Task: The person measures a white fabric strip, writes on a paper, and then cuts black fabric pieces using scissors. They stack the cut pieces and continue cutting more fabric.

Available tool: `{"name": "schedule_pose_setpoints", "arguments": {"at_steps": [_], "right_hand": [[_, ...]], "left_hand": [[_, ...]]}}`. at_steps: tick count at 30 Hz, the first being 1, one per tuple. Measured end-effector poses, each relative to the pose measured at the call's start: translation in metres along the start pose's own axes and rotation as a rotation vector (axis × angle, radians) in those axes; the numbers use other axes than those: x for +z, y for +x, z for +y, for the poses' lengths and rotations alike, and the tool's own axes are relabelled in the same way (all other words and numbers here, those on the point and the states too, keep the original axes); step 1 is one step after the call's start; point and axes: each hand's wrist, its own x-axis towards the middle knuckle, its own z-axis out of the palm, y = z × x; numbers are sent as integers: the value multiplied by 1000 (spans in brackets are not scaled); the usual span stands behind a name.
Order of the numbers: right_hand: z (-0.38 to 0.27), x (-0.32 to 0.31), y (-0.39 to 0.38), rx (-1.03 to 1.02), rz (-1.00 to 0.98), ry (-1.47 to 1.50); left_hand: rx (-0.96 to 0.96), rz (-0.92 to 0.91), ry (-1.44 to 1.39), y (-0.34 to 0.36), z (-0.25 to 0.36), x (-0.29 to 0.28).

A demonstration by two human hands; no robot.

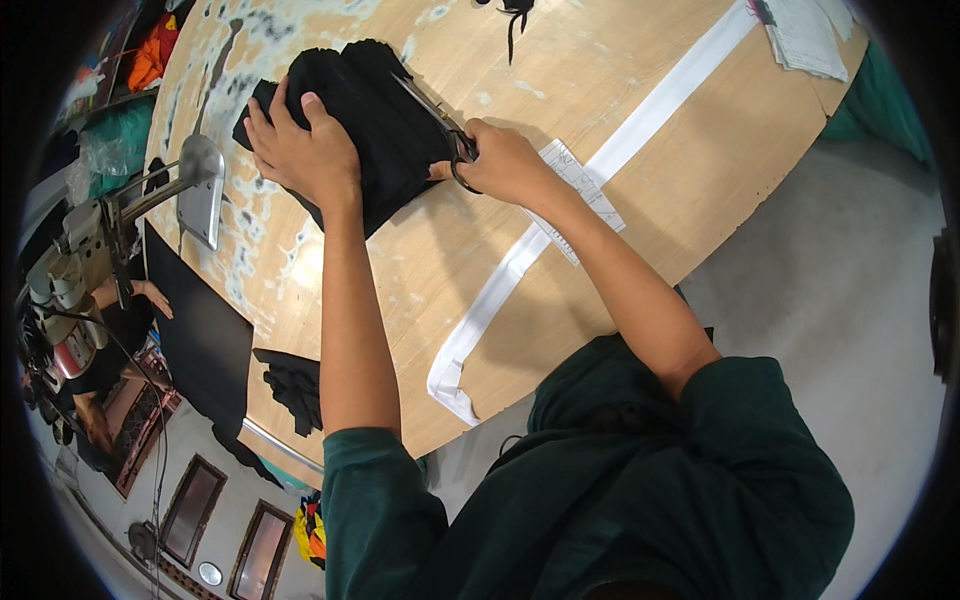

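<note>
My left hand (315,160) lies with fingers spread on a dark, folded black cloth (390,155) at the upper middle of the tabletop. My right hand (500,160) grips black-handled scissors (422,98) at the cloth's right edge; their blades lie along that edge, and I cannot tell if they are cutting. Under my right forearm is a white marked card or ruler (595,205), lying across a long white strip (680,80) that bends near the table's front edge.
Wooden table (730,180) with worn patches, white papers (800,45) at top right, a black bundle (290,390) low left and a small dark item (515,20) at top. At left, a machine (70,290) stands by another person's hand (150,295) and a black panel (200,340).
</note>
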Motion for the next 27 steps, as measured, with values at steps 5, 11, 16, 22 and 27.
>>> {"name": "schedule_pose_setpoints", "arguments": {"at_steps": [5,11,16,22,27], "right_hand": [[2,-16,3,102,-210,193],[5,-15,9,38,-177,103],[-2,13,7,-51,38,-70],[-5,15,9,-6,22,-48],[-3,17,11,-20,62,-55]], "left_hand": [[7,0,-28,-1,-1,-1],[7,-1,-32,-2,-1,-1],[-1,-10,-35,-2,0,-1],[1,-13,-33,-1,0,-2],[9,-14,-41,-1,-2,-1]]}}
